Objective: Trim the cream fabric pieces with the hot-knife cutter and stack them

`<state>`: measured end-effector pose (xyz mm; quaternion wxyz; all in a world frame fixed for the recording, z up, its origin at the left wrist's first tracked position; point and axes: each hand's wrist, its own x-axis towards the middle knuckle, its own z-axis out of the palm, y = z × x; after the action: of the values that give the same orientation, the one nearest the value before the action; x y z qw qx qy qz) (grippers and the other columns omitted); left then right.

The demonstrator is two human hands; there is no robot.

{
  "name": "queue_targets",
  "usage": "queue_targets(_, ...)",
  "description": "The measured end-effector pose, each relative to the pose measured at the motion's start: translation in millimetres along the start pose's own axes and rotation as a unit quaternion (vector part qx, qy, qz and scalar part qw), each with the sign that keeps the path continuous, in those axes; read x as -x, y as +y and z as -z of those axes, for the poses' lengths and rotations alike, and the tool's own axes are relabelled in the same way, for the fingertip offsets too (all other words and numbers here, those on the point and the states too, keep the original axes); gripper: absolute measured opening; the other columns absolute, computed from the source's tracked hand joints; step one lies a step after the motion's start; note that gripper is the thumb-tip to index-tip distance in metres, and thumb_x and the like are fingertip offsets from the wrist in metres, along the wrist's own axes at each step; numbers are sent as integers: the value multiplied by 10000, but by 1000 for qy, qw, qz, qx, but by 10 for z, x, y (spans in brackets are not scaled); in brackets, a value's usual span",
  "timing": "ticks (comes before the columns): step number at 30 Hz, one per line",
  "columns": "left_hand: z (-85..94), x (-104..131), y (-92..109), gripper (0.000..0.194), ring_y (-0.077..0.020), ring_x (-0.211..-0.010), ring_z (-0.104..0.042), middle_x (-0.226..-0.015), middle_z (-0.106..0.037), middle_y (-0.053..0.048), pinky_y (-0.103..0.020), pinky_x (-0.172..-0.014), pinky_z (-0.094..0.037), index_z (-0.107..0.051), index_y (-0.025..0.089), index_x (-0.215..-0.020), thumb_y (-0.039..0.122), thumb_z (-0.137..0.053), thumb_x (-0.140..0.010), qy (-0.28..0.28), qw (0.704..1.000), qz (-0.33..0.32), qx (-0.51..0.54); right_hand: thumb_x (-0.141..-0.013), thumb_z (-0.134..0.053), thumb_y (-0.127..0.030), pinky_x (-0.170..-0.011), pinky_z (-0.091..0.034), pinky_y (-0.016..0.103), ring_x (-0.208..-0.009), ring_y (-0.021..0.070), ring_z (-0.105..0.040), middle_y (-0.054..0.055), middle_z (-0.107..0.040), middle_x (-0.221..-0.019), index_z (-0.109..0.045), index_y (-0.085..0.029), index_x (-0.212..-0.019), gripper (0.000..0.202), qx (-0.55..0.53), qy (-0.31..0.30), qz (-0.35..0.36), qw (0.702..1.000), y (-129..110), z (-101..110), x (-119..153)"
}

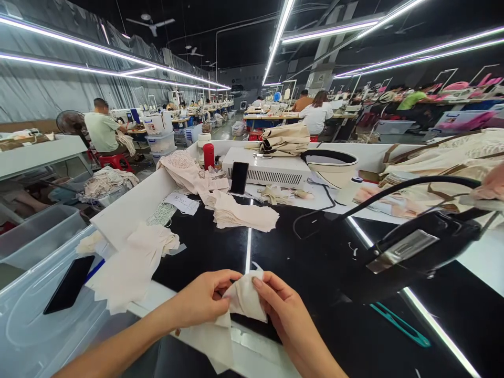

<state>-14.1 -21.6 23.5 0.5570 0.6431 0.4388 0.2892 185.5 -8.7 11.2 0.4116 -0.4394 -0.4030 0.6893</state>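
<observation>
A cream fabric piece (246, 297) is held between both hands near the front edge of the black tabletop (220, 252). My left hand (202, 299) pinches its left side with thumb and fingers. On the right side, my right hand (281, 302) grips it between thumb and forefinger. Part of the cloth hangs down below my left hand over the table's edge. Stacked cream fabric pieces (246, 212) lie further back, and another pile (132, 262) rests at the left.
A black machine (417, 252) stands at the right, a person's hand (492, 189) above it. Teal snips (401, 325) lie in front. One phone (239, 178) leans at the back; another (69, 285) lies on a plastic lid at left. Behind are a red can (208, 156) and white box (268, 170).
</observation>
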Motion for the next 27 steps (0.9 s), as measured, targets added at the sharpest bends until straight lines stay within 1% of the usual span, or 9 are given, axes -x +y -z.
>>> queue_targets(3,45,105,0,341,-134,-745,-544,-860,-662,29,-228,-634,-349,-717,188,-995,82,-468,-787,30,991,9,-130,-681,-873,-593,-586,-392,235,-594,113,-461,-33,-557,-634,-678,-192,-757,452,-22,21,26,999,-13,84,34)
queue_targets(6,100,257,32,277,-133,-725,-518,-803,-626,43,-226,-620,-334,-684,187,-889,93,-449,-778,34,987,37,-152,-679,-886,-575,-553,-366,223,-546,89,-419,-43,-534,-591,-668,-189,-747,449,-20,21,17,999,-56,171,109)
queue_targets(10,204,413,50,365,-149,-781,-572,-894,-664,21,-208,-651,-409,-695,187,-995,117,-479,-710,2,995,95,-32,-713,-849,-599,-536,-335,224,-523,77,-400,-48,-520,-575,-685,-186,-795,453,16,7,5,1000,-91,228,176)
queue_targets(13,325,429,-6,412,-152,-671,-607,-784,-659,20,-229,-631,-482,-645,189,-1148,182,-503,-762,-19,988,149,25,-714,-821,-598,-510,-298,225,-504,70,-399,-49,-530,-600,-667,-180,-791,452,64,16,8,998,-72,224,119)
queue_targets(17,498,358,-102,393,-134,-485,-560,-685,-627,26,-236,-531,-483,-587,175,-1216,387,-498,-897,11,980,194,-44,-742,-714,-555,-497,-323,233,-470,87,-465,-46,-590,-614,-617,-198,-796,374,153,41,6,987,-44,181,-52)
queue_targets(21,607,305,-89,443,-182,-520,-621,-695,-633,11,-235,-477,-443,-537,201,-1325,461,-420,-986,73,956,232,-165,-733,-666,-482,-493,-369,233,-437,103,-523,-33,-655,-588,-513,-222,-714,303,205,51,6,977,-54,156,-230)
queue_targets(23,627,298,-62,381,-201,-574,-664,-709,-655,-4,-254,-544,-457,-558,218,-1329,385,-380,-1036,108,917,229,-309,-724,-652,-458,-480,-376,227,-406,102,-534,-29,-677,-577,-451,-233,-689,304,224,54,8,973,-58,161,-303)
queue_targets(25,620,297,-60,331,-224,-639,-691,-779,-692,-41,-282,-607,-474,-595,204,-1297,299,-395,-1051,157,833,228,-478,-721,-636,-444,-467,-383,224,-381,104,-544,-27,-691,-577,-425,-239,-689,296,241,56,10,969,-51,173,-361)
queue_targets(27,577,297,-99,279,-253,-752,-705,-864,-709,-86,-299,-641,-494,-635,172,-1217,232,-426,-1043,211,747,182,-604,-720,-618,-450,-451,-394,223,-377,114,-566,-32,-687,-579,-408,-246,-698,293,253,61,14,965,-32,185,-407)
